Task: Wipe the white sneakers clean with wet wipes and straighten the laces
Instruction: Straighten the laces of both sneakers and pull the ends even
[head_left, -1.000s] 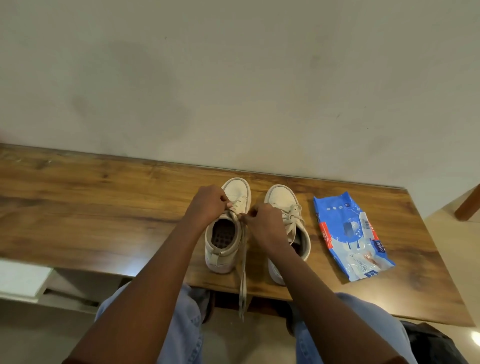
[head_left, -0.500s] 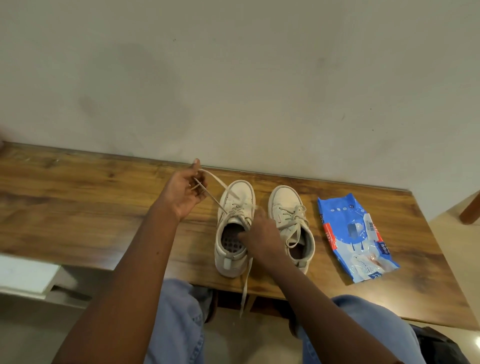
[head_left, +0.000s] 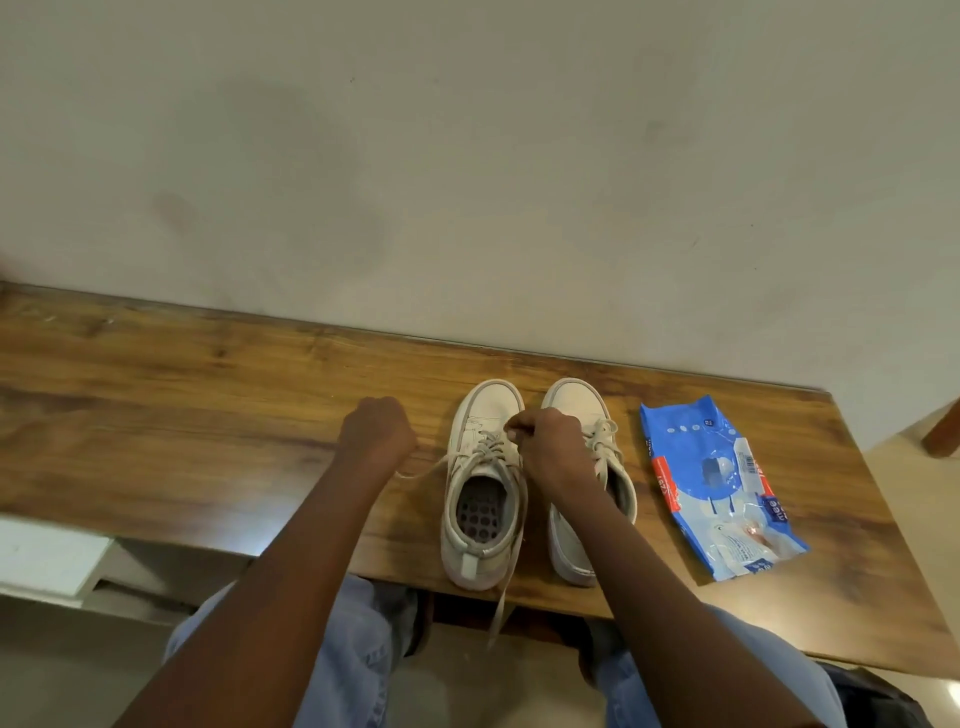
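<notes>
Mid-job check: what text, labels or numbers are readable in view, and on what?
"mee": likely, white letters on the blue wipes pack, near its right edge.
Pack's red strip, barcode label, small print: too blurred to read.
Sneakers: no readable marks.

On your table (head_left: 182, 415): left sneaker (head_left: 487, 410) beside right sneaker (head_left: 574, 405), toes toward wall (head_left: 467, 182). To your right, wipes pack (head_left: 717, 488). One lace (head_left: 500, 608) apparently overhangs near edge.
</notes>
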